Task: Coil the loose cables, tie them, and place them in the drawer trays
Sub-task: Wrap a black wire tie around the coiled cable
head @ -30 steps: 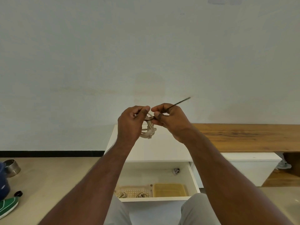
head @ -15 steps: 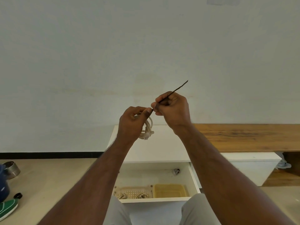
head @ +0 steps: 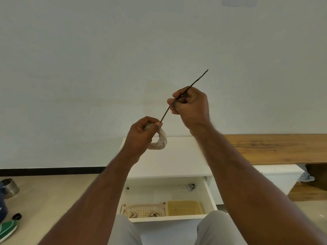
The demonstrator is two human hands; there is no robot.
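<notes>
My left hand (head: 141, 134) grips a coiled white cable (head: 160, 141), held up in front of the wall above the white cabinet top (head: 177, 161). A thin dark tie (head: 198, 79) runs taut from the coil up to my right hand (head: 190, 105), which pinches it, with its free end sticking out up and to the right. Below, the open drawer (head: 209, 193) holds a beige perforated tray (head: 143, 209) with two coiled cables (head: 153, 213) in it and a yellow tray (head: 184, 207) beside it on the right.
A wooden bench top (head: 274, 147) extends to the right of the cabinet. A small dark object (head: 191, 186) lies at the drawer's back. On the floor at the left are a metal bowl (head: 8, 187) and a green shoe (head: 7, 228). My knees (head: 212, 227) flank the drawer front.
My right hand has pulled the dark tie up and to the right, away from the coil, drawing it taut. The left hand keeps the coil almost in place.
</notes>
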